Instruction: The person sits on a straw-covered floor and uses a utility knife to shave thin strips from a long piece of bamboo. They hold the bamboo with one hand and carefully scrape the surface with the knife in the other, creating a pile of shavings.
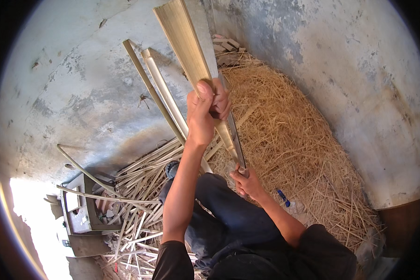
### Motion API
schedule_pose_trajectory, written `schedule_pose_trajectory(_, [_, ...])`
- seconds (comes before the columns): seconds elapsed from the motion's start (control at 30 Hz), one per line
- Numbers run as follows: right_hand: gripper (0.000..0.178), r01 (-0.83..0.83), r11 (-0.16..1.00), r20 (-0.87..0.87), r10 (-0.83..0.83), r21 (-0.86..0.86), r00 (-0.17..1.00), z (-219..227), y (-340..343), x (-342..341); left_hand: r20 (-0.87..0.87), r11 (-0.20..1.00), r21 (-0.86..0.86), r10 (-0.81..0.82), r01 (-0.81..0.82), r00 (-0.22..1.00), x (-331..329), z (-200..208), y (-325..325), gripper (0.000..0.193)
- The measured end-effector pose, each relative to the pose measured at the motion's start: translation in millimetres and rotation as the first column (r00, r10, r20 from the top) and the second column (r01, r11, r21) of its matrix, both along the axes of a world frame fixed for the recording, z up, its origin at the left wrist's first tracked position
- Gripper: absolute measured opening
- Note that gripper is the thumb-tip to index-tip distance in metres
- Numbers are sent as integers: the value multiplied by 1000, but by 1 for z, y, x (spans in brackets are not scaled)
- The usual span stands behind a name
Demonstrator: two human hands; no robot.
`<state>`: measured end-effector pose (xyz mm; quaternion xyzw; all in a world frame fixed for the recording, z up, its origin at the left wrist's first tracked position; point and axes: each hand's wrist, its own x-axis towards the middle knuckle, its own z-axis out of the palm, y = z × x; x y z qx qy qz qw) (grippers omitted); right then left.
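Observation:
My left hand [203, 109] is closed around a wide pale strip of split bamboo [183, 39], thumb lying along it. The strip slants from the top of the view down between my hands, its lower part narrowing close to my right hand. My right hand [248, 183] grips the handle of a knife [238, 148] at knee height. The long, narrow metal blade runs upward alongside the bamboo's right edge. Whether the blade is cutting into the strip cannot be made out. My fingers hide part of the bamboo and blade.
Two bamboo poles [149, 84] lean on the stained wall at left. Many thin split sticks [144, 172] lie below them, beside a grey metal box frame [81, 210]. Straw-like shavings [284, 126] heap up at right. A small blue object [283, 197] lies near my right forearm.

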<state>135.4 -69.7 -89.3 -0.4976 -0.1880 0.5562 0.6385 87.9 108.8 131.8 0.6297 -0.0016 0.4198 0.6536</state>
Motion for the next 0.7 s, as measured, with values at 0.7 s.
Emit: schedule_pose_trajectory(0.7, [23,46,895,204,50,-443,978,-238,-64,37,-19,951,-172,258,-257,966,-2,1,37,68])
